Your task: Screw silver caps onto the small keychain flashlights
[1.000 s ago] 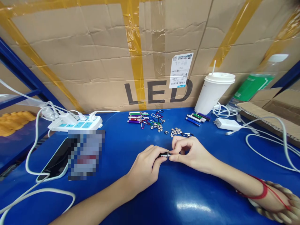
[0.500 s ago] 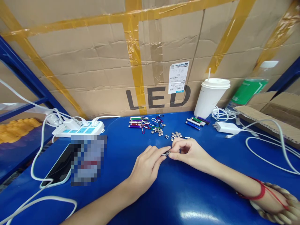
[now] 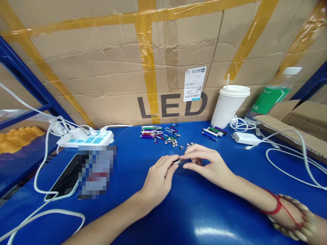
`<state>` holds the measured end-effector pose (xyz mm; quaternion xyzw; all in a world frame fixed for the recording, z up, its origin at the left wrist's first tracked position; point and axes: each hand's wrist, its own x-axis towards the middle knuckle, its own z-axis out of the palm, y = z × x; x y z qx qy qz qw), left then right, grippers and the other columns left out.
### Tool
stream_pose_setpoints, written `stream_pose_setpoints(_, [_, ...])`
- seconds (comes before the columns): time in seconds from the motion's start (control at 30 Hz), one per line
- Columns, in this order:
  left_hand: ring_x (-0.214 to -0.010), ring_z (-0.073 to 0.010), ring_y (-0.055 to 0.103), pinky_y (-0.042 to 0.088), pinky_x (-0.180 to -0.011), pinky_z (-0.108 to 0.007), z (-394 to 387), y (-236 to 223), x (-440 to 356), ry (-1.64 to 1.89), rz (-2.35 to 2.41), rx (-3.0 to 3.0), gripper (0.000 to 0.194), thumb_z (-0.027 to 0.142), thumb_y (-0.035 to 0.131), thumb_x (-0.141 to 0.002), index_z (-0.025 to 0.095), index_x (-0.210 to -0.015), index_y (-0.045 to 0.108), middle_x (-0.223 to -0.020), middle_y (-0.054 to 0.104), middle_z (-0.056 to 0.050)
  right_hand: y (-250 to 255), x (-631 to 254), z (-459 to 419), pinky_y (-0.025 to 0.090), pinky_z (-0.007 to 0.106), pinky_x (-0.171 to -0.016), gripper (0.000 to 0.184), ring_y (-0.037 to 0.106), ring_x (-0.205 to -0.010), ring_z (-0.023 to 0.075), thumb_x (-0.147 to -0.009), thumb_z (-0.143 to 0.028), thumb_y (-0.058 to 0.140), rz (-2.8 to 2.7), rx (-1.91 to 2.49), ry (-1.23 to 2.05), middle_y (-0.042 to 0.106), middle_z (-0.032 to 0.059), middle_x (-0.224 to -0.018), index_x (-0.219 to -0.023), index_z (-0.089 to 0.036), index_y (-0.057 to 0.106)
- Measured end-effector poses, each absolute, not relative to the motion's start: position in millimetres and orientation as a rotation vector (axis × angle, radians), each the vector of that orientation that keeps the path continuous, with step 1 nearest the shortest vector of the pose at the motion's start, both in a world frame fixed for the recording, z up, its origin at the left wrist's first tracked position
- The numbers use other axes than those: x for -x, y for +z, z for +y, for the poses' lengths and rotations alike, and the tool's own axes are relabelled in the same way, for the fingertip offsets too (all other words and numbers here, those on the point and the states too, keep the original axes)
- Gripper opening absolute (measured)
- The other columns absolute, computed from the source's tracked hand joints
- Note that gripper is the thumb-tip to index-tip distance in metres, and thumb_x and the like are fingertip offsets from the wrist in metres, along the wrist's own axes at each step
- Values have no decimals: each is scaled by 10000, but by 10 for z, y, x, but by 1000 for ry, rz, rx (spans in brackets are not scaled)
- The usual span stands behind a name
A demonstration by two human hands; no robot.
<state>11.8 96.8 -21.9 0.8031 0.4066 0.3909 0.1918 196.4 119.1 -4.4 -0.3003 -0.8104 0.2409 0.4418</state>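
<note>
My left hand [image 3: 158, 175] is closed, with thumb and fingers pinching a small dark-and-silver metal tube [image 3: 177, 162]. Most of the tube is hidden inside the fingers. Just to its right is my right hand [image 3: 208, 163], thumb and forefinger parted around the tube's end; the forefinger's tip looks close to it or touching. Beyond the hands lie several small silver caps [image 3: 174, 143], some partly covered by my right hand. Coloured slim tubes with carabiner clips [image 3: 148, 132] sit at the back, and more slim tubes without clips [image 3: 213, 132] are at the back right.
A white cup with straw [image 3: 230, 105], a green-labelled bottle [image 3: 272, 97] and a white charger [image 3: 246, 139] with looping cable stand or lie at right. On the left are a power strip [image 3: 88, 139] and a phone [image 3: 63, 178]. A large cardboard box [image 3: 114, 75] walls the back.
My right thumb and forefinger have spread apart at the tube's end. More of the tube shows, and my left hand has shifted slightly left and up.
</note>
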Motion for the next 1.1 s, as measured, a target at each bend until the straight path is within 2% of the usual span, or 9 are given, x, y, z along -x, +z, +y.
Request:
stream_pose_setpoints(0.1, [-923,-73,495,374,-826,-200,961,-239,-124,1089,1124,-2312,223,225,328,-909,201,-1062,488,-1010,566,38,-9,-1978,1190,451,180,-597,122,540,-709,69,-760,-160,593,-2075,664,519,565,54,-864,-853,-155,672])
stream_pose_setpoints(0.23, [-893,-89,495,380,-797,-226,944,-224,-125,1037,1109,-2335,231,221,301,-914,186,-1044,489,-982,564,28,6,-1985,1214,462,223,-728,146,547,-792,89,-727,-142,627,-2104,600,386,568,56,-849,-865,-149,671])
stream_pose_setpoints(0.47, [-877,-109,474,365,-780,-251,925,-199,-118,921,1056,-2317,242,210,276,-910,195,-1026,488,-965,548,17,14,-2014,1230,445,192,-548,57,518,-691,74,-720,-164,634,-2146,577,504,546,70,-875,-751,-154,681])
stream_pose_setpoints(0.6, [-870,-121,477,362,-751,-258,897,-173,-108,817,1077,-2274,254,221,271,-905,202,-1007,503,-937,546,10,16,-2025,1232,460,205,-567,68,519,-693,77,-738,-160,615,-2177,583,572,546,77,-881,-719,-152,679])
stream_pose_setpoints(0.87, [-812,-90,497,353,-707,-216,813,-103,-95,726,1073,-2221,181,226,313,-893,186,-911,488,-894,539,22,-64,-2022,1207,448,186,-544,63,534,-642,52,-721,-80,610,-2131,446,714,514,72,-863,-708,-124,653])
stream_pose_setpoints(0.93, [-808,-86,501,351,-700,-211,801,-119,-101,722,1066,-2202,173,227,313,-894,183,-894,481,-895,544,27,-80,-2029,1203,439,181,-527,55,521,-593,35,-722,-76,606,-2135,439,714,506,73,-873,-700,-110,643])
stream_pose_setpoints(1.1, [-811,-83,506,355,-713,-212,808,-166,-114,749,1045,-2215,165,230,319,-894,190,-882,478,-890,550,38,-78,-2042,1186,420,173,-547,57,515,-640,45,-716,-78,610,-2170,433,620,498,58,-826,-698,-124,639])
